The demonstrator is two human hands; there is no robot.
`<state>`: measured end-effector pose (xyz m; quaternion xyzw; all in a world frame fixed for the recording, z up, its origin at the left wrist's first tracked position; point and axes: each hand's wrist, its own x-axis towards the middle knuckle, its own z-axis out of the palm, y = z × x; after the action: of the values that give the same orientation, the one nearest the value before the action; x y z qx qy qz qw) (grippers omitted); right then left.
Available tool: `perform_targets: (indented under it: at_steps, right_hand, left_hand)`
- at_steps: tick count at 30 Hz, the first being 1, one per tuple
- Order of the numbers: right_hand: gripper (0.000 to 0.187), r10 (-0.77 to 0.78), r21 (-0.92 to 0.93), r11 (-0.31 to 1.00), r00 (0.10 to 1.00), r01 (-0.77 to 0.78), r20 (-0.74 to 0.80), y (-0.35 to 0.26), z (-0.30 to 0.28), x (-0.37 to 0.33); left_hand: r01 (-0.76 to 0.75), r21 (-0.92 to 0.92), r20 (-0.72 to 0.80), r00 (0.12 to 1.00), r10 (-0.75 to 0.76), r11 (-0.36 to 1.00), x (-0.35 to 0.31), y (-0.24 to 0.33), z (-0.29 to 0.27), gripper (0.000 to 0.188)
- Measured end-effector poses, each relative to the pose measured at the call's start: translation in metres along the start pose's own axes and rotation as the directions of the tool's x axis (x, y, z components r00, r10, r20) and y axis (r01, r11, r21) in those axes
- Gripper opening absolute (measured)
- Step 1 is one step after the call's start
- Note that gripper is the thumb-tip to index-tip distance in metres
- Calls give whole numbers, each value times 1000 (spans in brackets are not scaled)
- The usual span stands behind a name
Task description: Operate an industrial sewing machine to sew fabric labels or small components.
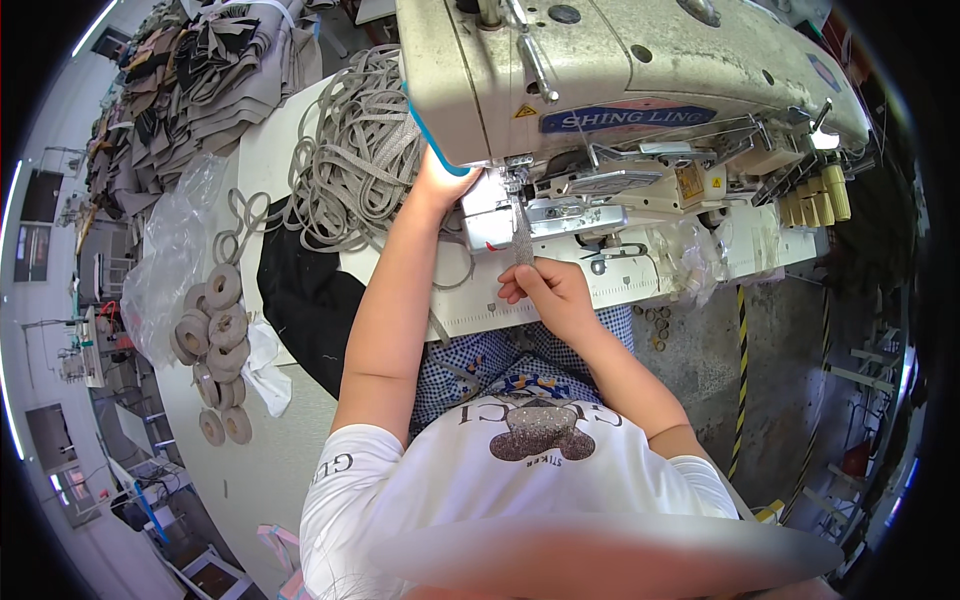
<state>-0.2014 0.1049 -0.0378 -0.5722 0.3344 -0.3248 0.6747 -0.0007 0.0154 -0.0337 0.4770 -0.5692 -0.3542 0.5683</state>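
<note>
A large cream industrial sewing machine [590, 50] stands in front of me. From its presser foot [515, 180] a narrow grey fabric strip [523, 238] runs toward me. My right hand [556, 296] is closed on the near end of this strip, thumb against the fingers, just in front of the machine bed. On the far left side of the lit needle area is my left hand [443, 183]; the machine head covers its fingers, so what they touch is hidden. Beside my left forearm lies a tangled heap of grey strip [350, 160].
Several grey tape rolls [222, 330] are piled on the table at left, near black cloth [305, 310] and clear plastic film [175, 270]. Stacked grey fabric [230, 70] rises at the far left. Thread cones [825, 195] are at the machine's right end.
</note>
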Motion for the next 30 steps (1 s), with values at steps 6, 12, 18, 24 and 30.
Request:
perform_targets:
  at_steps: [6, 12, 18, 24, 30]
  right_hand:
    - [27, 45, 142, 989, 998, -40, -33, -20, 0, 6]
    - [30, 105, 179, 978, 994, -106, 17, -25, 3, 7]
    - [31, 106, 117, 988, 994, -105, -1, -24, 7, 5]
    - [31, 93, 161, 984, 994, -82, -63, -20, 13, 6]
    - [30, 100, 182, 980, 990, -81, -100, -20, 16, 4]
  left_hand:
    - [51, -56, 53, 997, -48, 997, 1, 13, 2, 31]
    - [110, -247, 30, 994, -106, 963, 2, 23, 7, 29]
    - [271, -414, 51, 960, -275, 869, 9, 30, 5, 25]
    - [379, -508, 187, 925, -331, 773, 20, 2, -2, 28]
    - [454, -580, 251, 889, -382, 676, 23, -5, -5, 16]
